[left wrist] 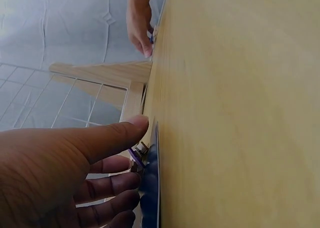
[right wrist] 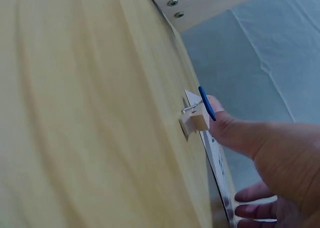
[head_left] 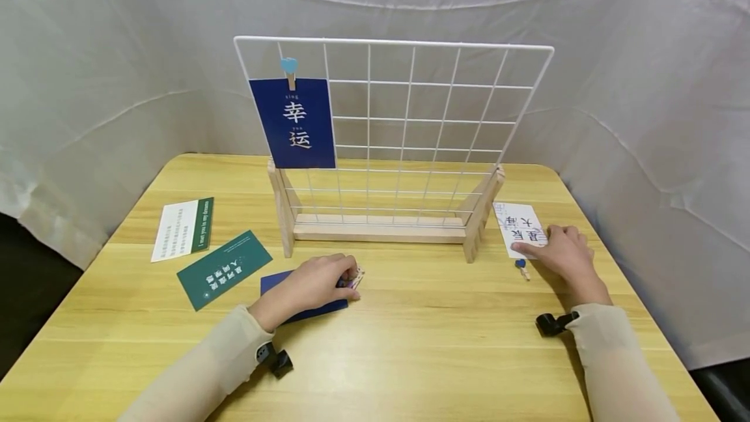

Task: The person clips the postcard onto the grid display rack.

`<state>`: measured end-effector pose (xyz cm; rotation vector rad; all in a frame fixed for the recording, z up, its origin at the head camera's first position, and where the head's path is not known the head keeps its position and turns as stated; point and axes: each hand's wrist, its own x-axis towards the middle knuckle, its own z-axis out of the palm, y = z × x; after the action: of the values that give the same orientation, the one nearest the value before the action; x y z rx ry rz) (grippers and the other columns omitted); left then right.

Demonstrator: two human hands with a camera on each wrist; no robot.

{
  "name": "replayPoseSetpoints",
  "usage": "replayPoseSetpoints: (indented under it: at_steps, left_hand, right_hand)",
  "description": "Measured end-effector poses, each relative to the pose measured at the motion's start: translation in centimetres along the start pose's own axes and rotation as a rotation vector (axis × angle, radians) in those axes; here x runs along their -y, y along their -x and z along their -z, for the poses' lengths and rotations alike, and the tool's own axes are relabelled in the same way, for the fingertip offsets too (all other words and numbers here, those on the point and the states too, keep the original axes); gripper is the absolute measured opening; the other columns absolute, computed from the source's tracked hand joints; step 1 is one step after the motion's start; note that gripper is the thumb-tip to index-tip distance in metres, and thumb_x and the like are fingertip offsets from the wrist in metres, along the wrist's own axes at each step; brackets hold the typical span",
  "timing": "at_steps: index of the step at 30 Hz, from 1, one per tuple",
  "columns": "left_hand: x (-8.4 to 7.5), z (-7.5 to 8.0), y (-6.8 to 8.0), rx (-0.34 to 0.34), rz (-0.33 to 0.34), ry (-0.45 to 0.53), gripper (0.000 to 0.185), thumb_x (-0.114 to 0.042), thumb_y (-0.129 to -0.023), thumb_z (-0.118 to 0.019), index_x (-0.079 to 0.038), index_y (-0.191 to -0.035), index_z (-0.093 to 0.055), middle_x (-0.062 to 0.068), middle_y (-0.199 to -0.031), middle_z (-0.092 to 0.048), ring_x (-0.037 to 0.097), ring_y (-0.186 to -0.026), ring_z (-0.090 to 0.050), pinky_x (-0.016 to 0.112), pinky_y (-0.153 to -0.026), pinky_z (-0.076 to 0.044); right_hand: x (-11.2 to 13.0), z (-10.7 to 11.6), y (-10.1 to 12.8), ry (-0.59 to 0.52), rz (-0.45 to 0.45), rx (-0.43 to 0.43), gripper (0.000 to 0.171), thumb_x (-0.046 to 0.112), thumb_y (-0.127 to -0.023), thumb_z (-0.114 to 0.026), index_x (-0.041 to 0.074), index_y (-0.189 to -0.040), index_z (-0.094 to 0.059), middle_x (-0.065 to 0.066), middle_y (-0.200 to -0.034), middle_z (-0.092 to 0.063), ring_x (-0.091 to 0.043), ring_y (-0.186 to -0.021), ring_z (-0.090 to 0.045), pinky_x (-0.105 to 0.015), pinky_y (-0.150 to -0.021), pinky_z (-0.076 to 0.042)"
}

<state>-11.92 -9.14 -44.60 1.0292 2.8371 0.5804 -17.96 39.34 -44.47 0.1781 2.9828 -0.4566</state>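
A small purple clip (head_left: 353, 277) is pinched by the left hand (head_left: 313, 283), right over the dark blue card (head_left: 275, 282) on the table (head_left: 422, 344); the white card (head_left: 518, 226) is pressed flat by the right hand (head_left: 556, 249), fingers loosely bent, a blue-headed clip (head_left: 521, 267) just beside its thumb.

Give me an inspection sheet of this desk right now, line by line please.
Surface: wooden table, pale, bare in front.
Job's things: dark blue card under left hand, which holds a small clip; white card pressed by right hand; blue-headed clip lies beside it.
Clutter: green card; white-and-green card.
Grippers: left curled on clip; right fingers on card.
Cables: nothing seen.
Surroundings: white wire grid on wooden stand, blue card clipped to it; white cloth backdrop.
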Motion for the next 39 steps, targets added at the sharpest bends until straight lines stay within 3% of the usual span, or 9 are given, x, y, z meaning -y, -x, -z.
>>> replayPoseSetpoints:
  at_steps: [9, 15, 20, 26, 32, 39]
  left_hand:
    - [0.0, 0.0, 0.1, -0.027, -0.020, -0.025, 0.025, -0.033, -0.087, -0.076, -0.017, -0.094, -0.058, -0.007, -0.082, -0.055, 0.006, -0.064, -0.048, 0.025, -0.057, -0.042]
    - [0.1, -0.1, 0.1, -0.028, -0.035, -0.008, 0.022, -0.029, -0.088, -0.076, -0.016, -0.095, -0.059, -0.007, -0.083, -0.057, 0.005, -0.065, -0.050, 0.025, -0.057, -0.043]
    - [0.1, -0.1, 0.1, -0.030, -0.042, -0.009, 0.022, -0.028, -0.088, -0.076, -0.016, -0.095, -0.059, -0.007, -0.083, -0.057, 0.006, -0.065, -0.049, 0.025, -0.057, -0.043]
    - [0.0, 0.0, 0.2, -0.031, -0.038, -0.012, 0.021, -0.027, -0.089, -0.075, -0.016, -0.097, -0.059, -0.006, -0.084, -0.057, 0.006, -0.066, -0.050, 0.025, -0.059, -0.044]
    - [0.0, -0.1, 0.0, -0.020, -0.047, 0.005, 0.016, -0.022, -0.090, -0.073, -0.015, -0.098, -0.060, -0.005, -0.086, -0.059, 0.007, -0.068, -0.052, 0.026, -0.060, -0.046]
    - [0.1, 0.1, 0.1, -0.031, -0.045, 0.000, 0.015, -0.021, -0.091, -0.072, -0.015, -0.097, -0.060, -0.005, -0.085, -0.057, 0.007, -0.067, -0.050, 0.025, -0.060, -0.044]
  right_hand:
    - [0.6, -0.1, 0.4, -0.029, -0.019, 0.002, 0.116, 0.076, -0.073, -0.065, -0.021, -0.131, -0.037, -0.039, -0.117, -0.034, -0.055, -0.106, -0.031, -0.067, -0.083, -0.030]
    - [0.5, 0.6, 0.4, -0.057, 0.020, 0.035, 0.093, 0.055, -0.079, -0.075, -0.023, -0.122, -0.046, -0.036, -0.109, -0.050, -0.049, -0.102, -0.036, -0.059, -0.085, -0.034]
    - [0.4, 1.1, -0.2, -0.055, 0.009, 0.114, 0.087, 0.042, -0.082, -0.078, -0.023, -0.128, -0.044, -0.041, -0.118, -0.048, -0.049, -0.103, -0.042, -0.060, -0.091, -0.036]
    - [0.4, 1.2, -1.0, -0.087, 0.031, 0.116, 0.094, 0.047, -0.082, -0.075, -0.021, -0.135, -0.037, -0.043, -0.122, -0.044, -0.050, -0.104, -0.045, -0.062, -0.089, -0.039]
    - [0.6, 0.8, -1.7, -0.105, 0.010, 0.111, 0.117, 0.062, -0.081, -0.069, -0.021, -0.143, -0.017, -0.047, -0.136, -0.029, -0.063, -0.119, -0.032, -0.068, -0.098, -0.031]
    - [2.4, 1.7, -2.9, -0.052, 0.015, 0.163, 0.118, 0.053, -0.079, -0.076, -0.024, -0.142, -0.013, -0.051, -0.134, -0.024, -0.067, -0.119, -0.026, -0.072, -0.097, -0.027]
